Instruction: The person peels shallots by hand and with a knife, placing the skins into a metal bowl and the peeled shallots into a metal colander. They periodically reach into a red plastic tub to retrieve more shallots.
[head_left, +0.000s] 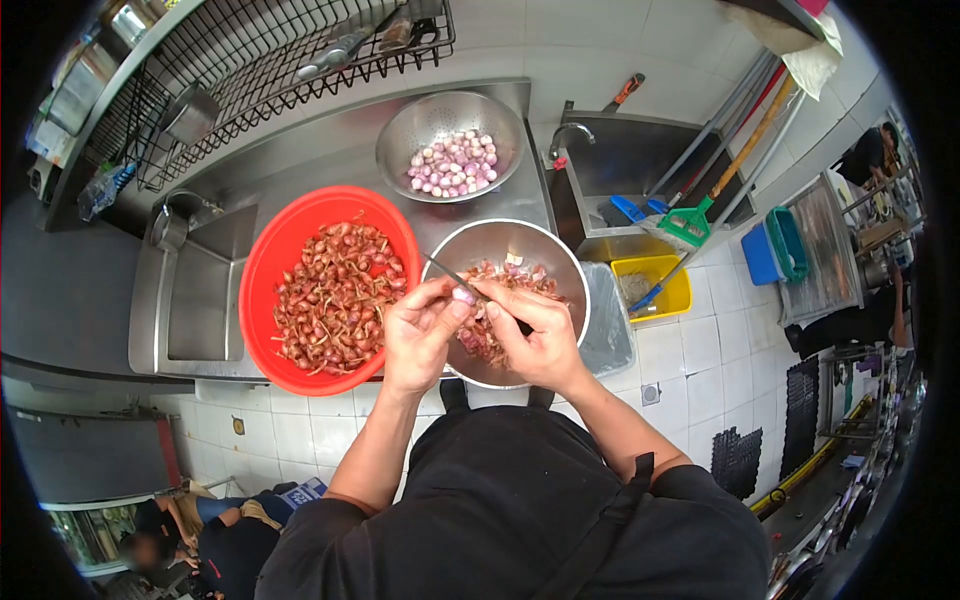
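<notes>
My left hand (422, 335) is closed on a partly peeled shallot (463, 295), pale pink and white. In my right hand (538, 335) is a small knife (443, 267), its dark blade pointing up and left beside the shallot. Both hands are over a steel bowl (440, 238) holding reddish peels (535, 282). To the left, a red basin (255, 335) holds many unpeeled shallots (335, 300). Behind the bowl stands a steel colander (400, 130) with peeled shallots (452, 165). My fingers partly hide the shallot and the knife's handle.
A steel sink (205, 300) is at the left, below a black wire rack (260, 85). On the right are a deep sink (640, 160), a green brush (688, 222) and a yellow bin (675, 290). Other people (235, 550) appear at lower left and far right.
</notes>
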